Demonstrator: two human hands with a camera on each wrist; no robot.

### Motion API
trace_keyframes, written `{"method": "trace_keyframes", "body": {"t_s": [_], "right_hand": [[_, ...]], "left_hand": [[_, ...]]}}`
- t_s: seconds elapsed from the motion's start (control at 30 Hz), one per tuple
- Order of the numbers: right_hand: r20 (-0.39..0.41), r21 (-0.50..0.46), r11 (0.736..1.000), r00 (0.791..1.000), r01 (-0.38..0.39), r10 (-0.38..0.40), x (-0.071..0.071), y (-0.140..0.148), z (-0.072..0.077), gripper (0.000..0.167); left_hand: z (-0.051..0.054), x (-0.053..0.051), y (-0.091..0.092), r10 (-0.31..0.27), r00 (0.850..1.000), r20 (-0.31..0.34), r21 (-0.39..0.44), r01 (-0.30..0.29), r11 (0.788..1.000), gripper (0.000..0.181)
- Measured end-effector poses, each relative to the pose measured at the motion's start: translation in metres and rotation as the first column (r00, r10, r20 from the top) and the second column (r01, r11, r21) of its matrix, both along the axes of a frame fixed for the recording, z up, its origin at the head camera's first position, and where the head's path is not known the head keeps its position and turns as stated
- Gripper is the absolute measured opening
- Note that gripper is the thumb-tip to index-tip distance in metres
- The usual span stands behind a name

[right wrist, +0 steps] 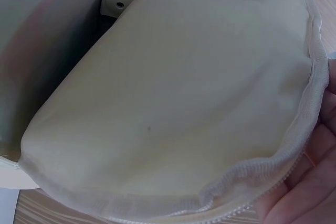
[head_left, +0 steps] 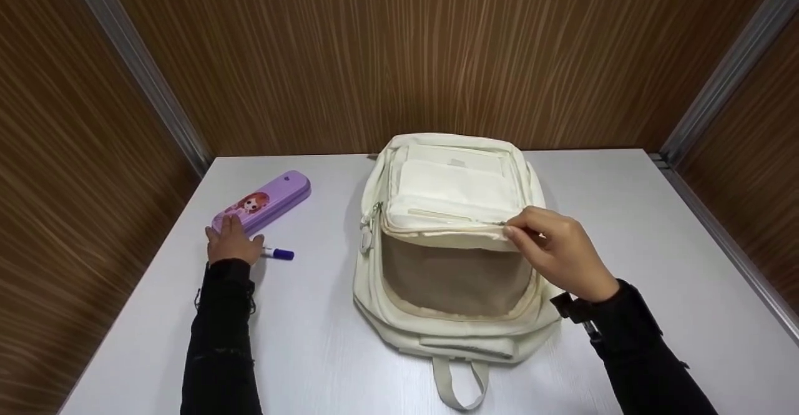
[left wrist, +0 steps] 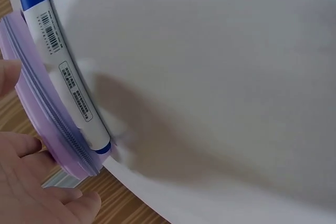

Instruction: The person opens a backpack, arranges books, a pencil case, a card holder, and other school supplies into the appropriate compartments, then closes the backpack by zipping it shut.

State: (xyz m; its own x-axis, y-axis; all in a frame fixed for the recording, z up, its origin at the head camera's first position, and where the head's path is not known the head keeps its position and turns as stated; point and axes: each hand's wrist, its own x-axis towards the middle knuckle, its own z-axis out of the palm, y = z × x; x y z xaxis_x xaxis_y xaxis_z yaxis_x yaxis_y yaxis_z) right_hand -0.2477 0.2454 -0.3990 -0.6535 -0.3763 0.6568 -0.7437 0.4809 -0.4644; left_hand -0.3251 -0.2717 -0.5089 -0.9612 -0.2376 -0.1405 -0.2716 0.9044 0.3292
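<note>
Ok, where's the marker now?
In the head view, the marker lies left of the backpack, on the near side of the pencil case, partly hidden by the left hand.

One backpack [head_left: 459,196], one pencil case [head_left: 271,200], one marker [head_left: 281,254], one surface [head_left: 624,221] and three wood-patterned panels [head_left: 399,53] are seen.

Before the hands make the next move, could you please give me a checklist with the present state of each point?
1. Backpack open: ok, its mouth faces the person.
2. Flap held back: ok, the right hand pinches its edge.
3. Left hand firmly on the pencil case: cannot tell, its fingers overlap the near end.
4. Marker capped: ok, the blue cap is on.
5. Marker well away from the left hand: not ok, it lies close beside it, partly hidden in the head view.
</note>
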Motion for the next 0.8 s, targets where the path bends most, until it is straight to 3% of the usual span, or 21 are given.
{"method": "trace_keyframes", "body": {"t_s": [0.13,0.27,0.43,0.5,0.67,0.8], "right_hand": [[0.015,0.002,1.000,1.000,0.002,-0.003,-0.001,0.001,0.000,0.015],[0.010,0.007,1.000,1.000,0.012,-0.012,-0.001,0.004,0.001,0.015],[0.008,0.001,0.999,0.999,0.035,-0.035,0.000,0.008,0.001,0.016],[0.012,-0.005,0.999,0.999,0.035,-0.035,0.000,0.008,0.000,0.017],[0.016,-0.008,1.000,1.000,0.019,-0.019,-0.001,0.007,-0.001,0.017],[0.013,0.008,1.000,1.000,0.021,-0.021,-0.003,0.006,0.001,0.015]], "left_hand": [[-0.003,0.003,0.008,0.039,0.999,-0.037,-0.007,-0.039,0.999,0.078],[-0.007,0.003,0.018,0.035,0.993,-0.110,-0.038,-0.039,0.998,0.075],[-0.010,-0.004,0.031,0.008,0.970,-0.242,-0.038,-0.017,0.999,0.068],[-0.012,-0.006,0.034,0.023,0.961,-0.274,-0.010,-0.027,1.000,0.067],[-0.016,-0.006,0.033,0.077,0.958,-0.275,0.029,-0.072,0.997,0.064],[-0.014,-0.006,0.029,0.073,0.965,-0.250,-0.019,-0.080,0.997,0.061]]}}
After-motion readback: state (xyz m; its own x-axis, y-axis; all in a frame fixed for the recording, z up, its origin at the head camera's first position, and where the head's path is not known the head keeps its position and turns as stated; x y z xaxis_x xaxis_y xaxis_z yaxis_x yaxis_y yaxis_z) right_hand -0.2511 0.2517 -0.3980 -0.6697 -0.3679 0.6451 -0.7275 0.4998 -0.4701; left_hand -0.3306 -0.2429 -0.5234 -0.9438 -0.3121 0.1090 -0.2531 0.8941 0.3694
